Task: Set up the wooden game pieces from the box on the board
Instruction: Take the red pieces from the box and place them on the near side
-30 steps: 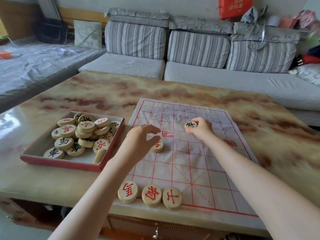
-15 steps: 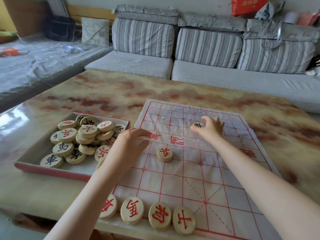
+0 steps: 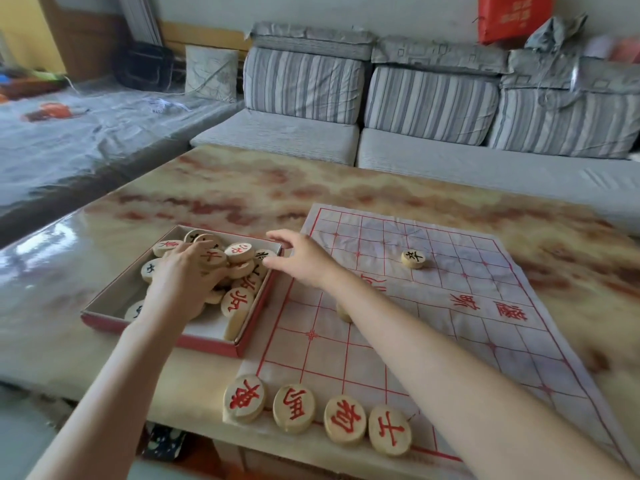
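Note:
A shallow red-rimmed box (image 3: 207, 342) on the left holds a pile of round wooden pieces (image 3: 239, 303) with red or black characters. My left hand (image 3: 181, 280) lies palm down on that pile, fingers resting on the pieces. My right hand (image 3: 301, 258) hovers at the box's right wall with fingers spread and holds nothing. The paper board (image 3: 450, 344) with its red grid lies to the right. One black piece (image 3: 413, 258) stands on its far half. Several red pieces (image 3: 294, 408) line its near edge. Another piece (image 3: 343, 314) is mostly hidden behind my right forearm.
Board and box lie on a marbled yellow-brown table (image 3: 242, 188). A grey striped sofa (image 3: 433, 109) runs behind the table, and a plastic-covered seat (image 3: 69, 140) extends to the left. The table's near edge is just below the row of red pieces.
My right hand let go of the black piece on the far half and swung left to the box. My left hand moved from the board's left edge into the box.

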Available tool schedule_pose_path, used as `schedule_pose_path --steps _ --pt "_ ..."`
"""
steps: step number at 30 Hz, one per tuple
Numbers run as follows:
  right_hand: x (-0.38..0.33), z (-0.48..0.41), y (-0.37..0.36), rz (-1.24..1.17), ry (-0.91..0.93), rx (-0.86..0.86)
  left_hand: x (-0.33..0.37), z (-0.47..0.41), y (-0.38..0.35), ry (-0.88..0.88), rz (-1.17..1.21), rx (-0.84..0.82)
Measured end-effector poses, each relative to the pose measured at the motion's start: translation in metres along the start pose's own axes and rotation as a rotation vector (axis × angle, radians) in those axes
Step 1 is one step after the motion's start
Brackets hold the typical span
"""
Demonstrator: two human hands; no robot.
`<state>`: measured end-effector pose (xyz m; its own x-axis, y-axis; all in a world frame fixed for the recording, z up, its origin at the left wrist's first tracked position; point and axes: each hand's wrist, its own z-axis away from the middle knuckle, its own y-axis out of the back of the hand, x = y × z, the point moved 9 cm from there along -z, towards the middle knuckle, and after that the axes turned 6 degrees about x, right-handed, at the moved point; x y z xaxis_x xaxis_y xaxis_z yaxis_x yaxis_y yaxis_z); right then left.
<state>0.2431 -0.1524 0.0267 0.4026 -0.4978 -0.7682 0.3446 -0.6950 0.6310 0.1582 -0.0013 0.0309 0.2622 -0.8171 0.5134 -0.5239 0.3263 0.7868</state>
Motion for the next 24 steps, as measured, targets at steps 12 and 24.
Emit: schedule_pose_path --steps 12,24 --pt "-0.02 -0.024 -0.032 0.054 0.083 0.116 -0.002 0.006 0.02 -0.054 0.196 0.106" --pt "0.02 0.134 0.078 -0.151 -0.042 0.104 0.077 0.076 0.005 -0.193 0.449 -0.153"
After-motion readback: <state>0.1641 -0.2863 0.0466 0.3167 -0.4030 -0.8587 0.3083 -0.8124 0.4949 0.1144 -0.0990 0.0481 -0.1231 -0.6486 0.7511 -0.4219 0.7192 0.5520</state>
